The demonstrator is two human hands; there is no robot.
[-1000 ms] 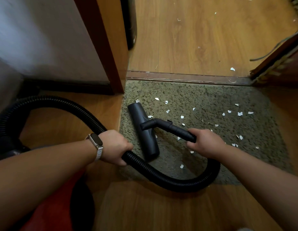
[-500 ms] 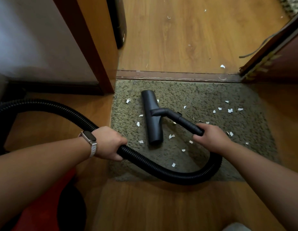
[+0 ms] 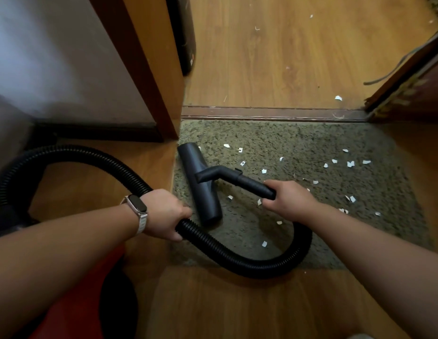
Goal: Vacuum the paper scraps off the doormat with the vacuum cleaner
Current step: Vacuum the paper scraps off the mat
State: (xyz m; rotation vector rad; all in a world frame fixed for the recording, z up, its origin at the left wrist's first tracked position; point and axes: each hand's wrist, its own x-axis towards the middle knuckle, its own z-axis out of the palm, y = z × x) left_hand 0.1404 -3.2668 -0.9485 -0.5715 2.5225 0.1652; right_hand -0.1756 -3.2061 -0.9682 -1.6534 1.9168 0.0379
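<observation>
A: Quickly, hands?
B: Right hand (image 3: 290, 200) wrapped round rigid tube (image 3: 254, 185), fingers fully curled. Left hand (image 3: 164, 214) clenched on ribbed hose (image 3: 237, 260), watch (image 3: 137, 207) on wrist.
A: Nozzle?
B: Floor head (image 3: 203, 187) between both hands, flat on doormat (image 3: 298, 140).
A: Scraps?
B: Paper scraps (image 3: 350, 164) mostly beyond and right of right hand; a few just beside hose loop.
A: Doing it well?
B: Probably sweep head rightward, slow overlapping passes, pressed flat; feed slack with left to avoid dragging loop through scraps.
</observation>
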